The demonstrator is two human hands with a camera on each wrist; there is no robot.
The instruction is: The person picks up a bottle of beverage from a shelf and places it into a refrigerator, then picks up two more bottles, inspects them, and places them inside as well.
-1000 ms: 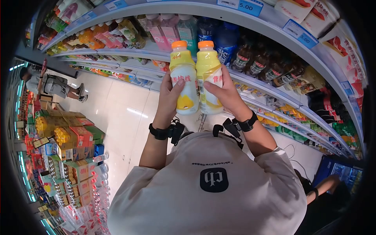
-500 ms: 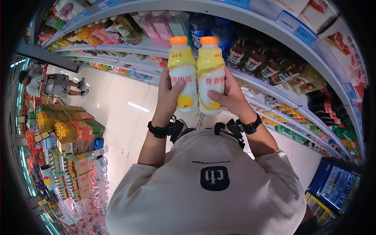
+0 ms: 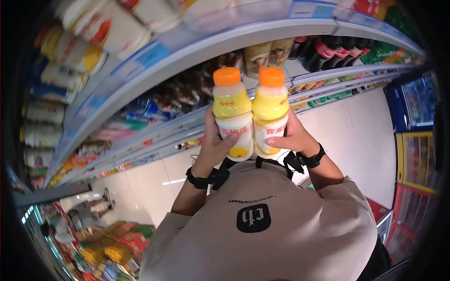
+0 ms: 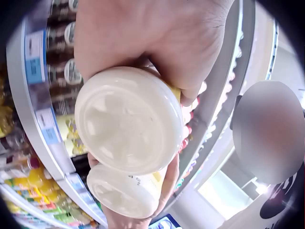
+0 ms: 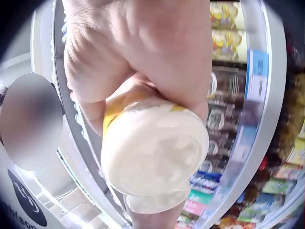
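Observation:
Two plastic bottles of a milk drink with orange caps and yellow-and-white labels stand side by side before the chest, close against each other in the head view. My left hand [image 3: 214,144] grips the left bottle [image 3: 229,110], thumb across its label. Round the right bottle [image 3: 271,110] curls my right hand [image 3: 301,135], its thumb also lying over the front. In the left wrist view the white base of the left bottle [image 4: 128,124] faces the camera, fingers wrapped behind it. The right wrist view shows the base of the right bottle [image 5: 155,150] likewise, partly covering the other bottle.
Beyond the hands runs a shelf [image 3: 197,47] with price tags, holding large white bottles [image 3: 108,25] above and cola bottles [image 3: 326,54] below. Drink fridges [image 3: 415,103] line the right side. At lower left are stacked cartons [image 3: 117,243] and another person [image 3: 82,215].
The head view has swung to the right along the shelf, bringing the cola and more fridges into sight. Both hands keep hold of their bottles, which now appear lower and upright.

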